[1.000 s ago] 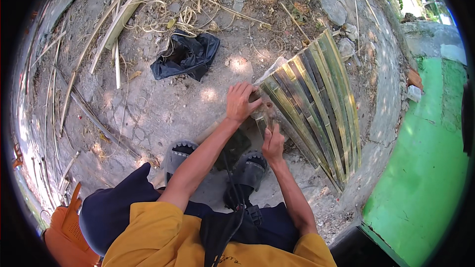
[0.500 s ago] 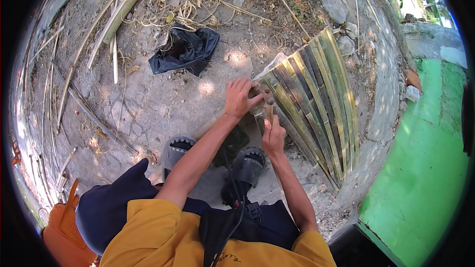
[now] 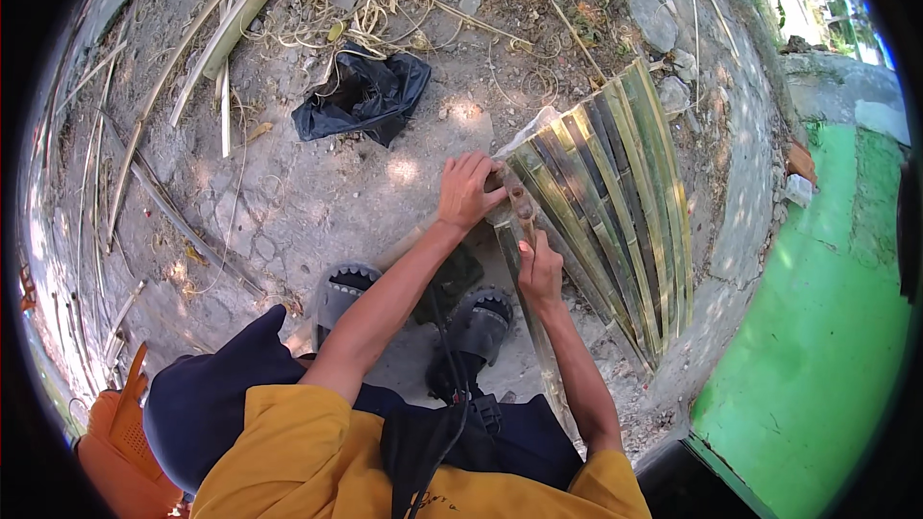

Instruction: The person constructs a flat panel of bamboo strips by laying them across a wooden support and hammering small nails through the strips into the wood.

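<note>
1. Where the upper left corner of the bamboo panel [image 3: 615,202] meets the ground, I see the left hand [image 3: 466,190] just beside it, fingers bent and thumb pointing right; I cannot tell what, if anything, it pinches.
2. I have the right hand [image 3: 541,274] lower and nearer the body, its fingers wrapped around the handle of a short brown tool [image 3: 522,204], with the tool's far end close to the left thumb.
3. From my view, the panel lies to the right of both hands, its strips side by side, spreading toward the top and drawing together at the lower right.
4. I can follow one loose strip [image 3: 529,312] from near the tool down beneath the right forearm.
5. Between the forearms, I make out a sandal [image 3: 481,322] on one foot.
6. Beyond the left hand, I see a black plastic bag [image 3: 399,96] lying open on the ground, with tangled shavings [image 3: 370,14] above it.
7. Far right, I see a green wall [image 3: 817,308], well apart from the hands.
</note>
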Tool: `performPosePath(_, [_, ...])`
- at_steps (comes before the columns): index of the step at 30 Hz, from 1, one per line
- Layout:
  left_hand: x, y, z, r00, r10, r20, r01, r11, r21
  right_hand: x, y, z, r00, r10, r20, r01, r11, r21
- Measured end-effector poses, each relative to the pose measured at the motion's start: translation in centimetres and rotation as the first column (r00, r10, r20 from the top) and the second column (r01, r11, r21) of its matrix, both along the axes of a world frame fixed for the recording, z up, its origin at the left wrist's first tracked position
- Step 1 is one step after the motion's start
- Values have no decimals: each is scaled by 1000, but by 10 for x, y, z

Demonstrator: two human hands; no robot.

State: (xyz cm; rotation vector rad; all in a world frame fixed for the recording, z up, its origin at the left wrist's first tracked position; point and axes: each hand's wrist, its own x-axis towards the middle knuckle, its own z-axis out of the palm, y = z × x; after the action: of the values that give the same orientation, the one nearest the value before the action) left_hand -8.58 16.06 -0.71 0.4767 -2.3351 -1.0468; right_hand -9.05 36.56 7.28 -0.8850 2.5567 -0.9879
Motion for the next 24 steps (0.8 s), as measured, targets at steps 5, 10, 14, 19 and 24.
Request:
performPosePath(5, [1, 1, -1, 997, -42, 72, 40, 999, 18, -8, 1, -8, 995, -44, 85, 31, 988, 152])
performPosePath(10, [3, 1, 0, 999, -30, 33, 30, 1000, 6, -2, -8, 18, 999, -38, -7, 38, 998, -58])
performPosePath(14, [-1, 1, -2, 999, -20, 45, 21, 1000, -15, -13, -8, -10, 996, 26, 88, -44, 975, 218])
performPosePath(19, [1, 1, 4, 999, -31, 36, 31, 1000, 6, -3, -9, 11, 990, -74, 120, 72, 997, 20])
performPosePath(24, [-1, 2, 4, 1000, -5, -13, 5, 1000, -15, -5, -9, -3, 993, -102, 65, 99, 994, 37])
